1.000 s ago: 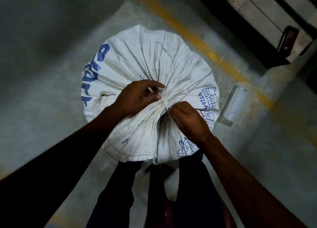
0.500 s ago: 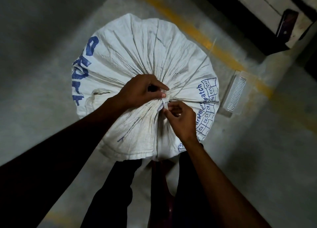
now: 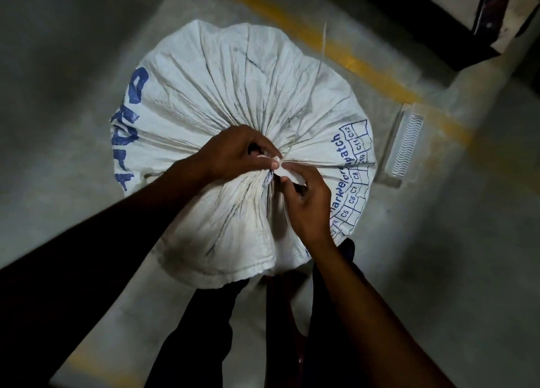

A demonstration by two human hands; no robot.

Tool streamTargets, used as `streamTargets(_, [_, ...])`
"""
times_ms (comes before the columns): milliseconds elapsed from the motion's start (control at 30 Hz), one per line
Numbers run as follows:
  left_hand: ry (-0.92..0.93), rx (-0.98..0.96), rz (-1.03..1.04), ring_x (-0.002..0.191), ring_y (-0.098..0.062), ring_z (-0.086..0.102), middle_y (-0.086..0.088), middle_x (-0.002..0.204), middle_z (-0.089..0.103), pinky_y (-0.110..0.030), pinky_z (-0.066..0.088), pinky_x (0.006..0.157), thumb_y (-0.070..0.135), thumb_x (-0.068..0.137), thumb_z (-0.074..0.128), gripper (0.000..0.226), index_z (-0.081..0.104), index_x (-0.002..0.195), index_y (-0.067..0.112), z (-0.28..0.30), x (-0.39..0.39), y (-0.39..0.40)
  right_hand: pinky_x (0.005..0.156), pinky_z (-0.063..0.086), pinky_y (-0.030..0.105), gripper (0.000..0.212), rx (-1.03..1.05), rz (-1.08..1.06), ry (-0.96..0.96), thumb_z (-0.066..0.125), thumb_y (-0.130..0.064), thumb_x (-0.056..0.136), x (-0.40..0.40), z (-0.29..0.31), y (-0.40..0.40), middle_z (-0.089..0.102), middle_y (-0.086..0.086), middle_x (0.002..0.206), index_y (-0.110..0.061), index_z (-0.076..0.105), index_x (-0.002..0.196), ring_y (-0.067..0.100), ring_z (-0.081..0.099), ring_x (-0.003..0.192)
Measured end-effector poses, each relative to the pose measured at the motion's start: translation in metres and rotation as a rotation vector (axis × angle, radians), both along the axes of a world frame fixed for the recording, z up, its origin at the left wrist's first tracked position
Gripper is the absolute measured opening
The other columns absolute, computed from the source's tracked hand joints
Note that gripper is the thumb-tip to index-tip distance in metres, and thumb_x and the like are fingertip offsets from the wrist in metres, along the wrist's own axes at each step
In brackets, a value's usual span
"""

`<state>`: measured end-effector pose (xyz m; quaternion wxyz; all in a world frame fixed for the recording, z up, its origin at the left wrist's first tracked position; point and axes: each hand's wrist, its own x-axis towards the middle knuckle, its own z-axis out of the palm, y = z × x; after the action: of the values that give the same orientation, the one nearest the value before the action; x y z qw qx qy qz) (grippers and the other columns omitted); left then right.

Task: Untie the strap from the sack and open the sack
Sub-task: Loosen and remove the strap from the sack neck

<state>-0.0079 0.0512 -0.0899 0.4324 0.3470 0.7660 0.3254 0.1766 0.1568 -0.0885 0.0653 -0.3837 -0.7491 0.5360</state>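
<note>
Head view — hands (image 3: 239,153) pinching strap (image 3: 287,173)

On the white sack (image 3: 233,101) we read blue print: a grid of boxes marked C5, C6, C7, C8, C11 and C12 beside a partly hidden word ending "patch", while the large letters at its left edge are illegible.
</note>
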Motion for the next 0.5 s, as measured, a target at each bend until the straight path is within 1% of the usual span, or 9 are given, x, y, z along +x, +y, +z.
streamTargets(33, [0.005, -0.001, -0.012, 0.064, -0.002, 0.059, 0.007, 0.075, 0.072, -0.023, 0.039, 0.060, 0.062, 0.074, 0.076, 0.041, 0.084, 0.102, 0.033, -0.002, -0.001, 0.002, 0.095, 0.057, 0.033, 0.022, -0.003, -0.021, 0.029, 0.068, 0.001, 0.092, -0.001, 0.001, -0.001, 0.072, 0.003, 0.112, -0.011, 0.074, 0.110, 0.011, 0.068, 0.108])
streamTargets(100, [-0.009, 0.012, 0.003, 0.063, -0.001, 0.057, 0.011, 0.071, 0.067, -0.020, 0.038, 0.060, 0.056, 0.075, 0.078, 0.034, 0.083, 0.100, 0.032, -0.004, 0.000, 0.002, 0.089, 0.059, 0.032, 0.021, -0.067, -0.111, 0.053, 0.068, 0.003, 0.093, -0.005, 0.003, -0.005, 0.072, -0.003, 0.105, -0.010, 0.071, 0.108, 0.009, 0.070, 0.099])
streamTargets(133, [-0.019, 0.017, 0.025, 0.065, -0.002, 0.057, 0.008, 0.071, 0.065, -0.022, 0.039, 0.062, 0.054, 0.076, 0.078, 0.031, 0.082, 0.099, 0.033, -0.004, 0.001, 0.002, 0.084, 0.060, 0.031, 0.022, -0.137, -0.182, 0.062, 0.068, 0.004, 0.092, -0.007, 0.004, -0.008, 0.071, -0.008, 0.100, -0.011, 0.067, 0.108, 0.009, 0.070, 0.092])
streamTargets(167, [-0.021, 0.020, 0.051, 0.067, -0.003, 0.056, 0.004, 0.074, 0.065, -0.027, 0.041, 0.064, 0.052, 0.077, 0.079, 0.027, 0.081, 0.097, 0.034, -0.005, 0.002, 0.001, 0.079, 0.059, 0.030, 0.026, -0.230, -0.269, 0.078, 0.069, 0.006, 0.092, -0.009, 0.004, -0.011, 0.068, -0.008, 0.094, -0.011, 0.060, 0.110, 0.010, 0.069, 0.085])
streamTargets(200, [-0.017, 0.028, 0.078, 0.071, -0.008, 0.058, -0.001, 0.077, 0.064, -0.029, 0.042, 0.066, 0.046, 0.079, 0.080, 0.022, 0.080, 0.095, 0.032, -0.006, 0.005, -0.001, 0.076, 0.057, 0.028, 0.032, -0.339, -0.362, 0.109, 0.068, 0.010, 0.091, -0.012, 0.004, -0.016, 0.066, -0.002, 0.090, -0.011, 0.055, 0.111, 0.014, 0.068, 0.081])
streamTargets(267, [-0.024, 0.062, 0.161, 0.077, -0.014, 0.060, -0.006, 0.084, 0.064, -0.026, 0.042, 0.069, 0.030, 0.084, 0.084, 0.012, 0.080, 0.093, 0.023, -0.010, 0.012, -0.005, 0.075, 0.057, 0.025, 0.039, -0.536, -0.523, 0.167, 0.067, 0.015, 0.090, -0.015, 0.002, -0.024, 0.070, 0.008, 0.087, -0.011, 0.048, 0.113, 0.019, 0.071, 0.080])
streamTargets(367, [-0.069, 0.099, 0.319, 0.081, -0.024, 0.063, -0.003, 0.090, 0.066, -0.026, 0.043, 0.072, 0.016, 0.087, 0.083, 0.005, 0.080, 0.091, 0.019, -0.015, 0.022, -0.012, 0.076, 0.058, 0.025, 0.044, -0.644, -0.637, 0.170, 0.071, 0.015, 0.087, -0.019, -0.003, -0.033, 0.076, 0.011, 0.090, -0.012, 0.048, 0.113, 0.015, 0.074, 0.081])
streamTargets(433, [-0.099, 0.135, 0.429, 0.084, -0.013, 0.066, -0.001, 0.091, 0.068, -0.025, 0.048, 0.077, 0.008, 0.088, 0.081, 0.008, 0.079, 0.091, 0.015, -0.017, 0.028, -0.014, 0.081, 0.060, 0.031, 0.049, -0.702, -0.675, 0.157, 0.076, 0.012, 0.084, -0.024, -0.008, -0.039, 0.076, 0.015, 0.096, -0.016, 0.048, 0.114, 0.017, 0.074, 0.084])
streamTargets(500, [-0.149, 0.158, 0.531, 0.087, -0.002, 0.067, -0.001, 0.092, 0.069, -0.019, 0.050, 0.081, 0.001, 0.089, 0.079, 0.010, 0.078, 0.094, 0.010, -0.018, 0.031, -0.015, 0.078, 0.058, 0.034, 0.049, -0.731, -0.702, 0.164, 0.077, 0.012, 0.083, -0.032, -0.013, -0.044, 0.075, 0.014, 0.095, -0.016, 0.050, 0.114, 0.017, 0.071, 0.081])
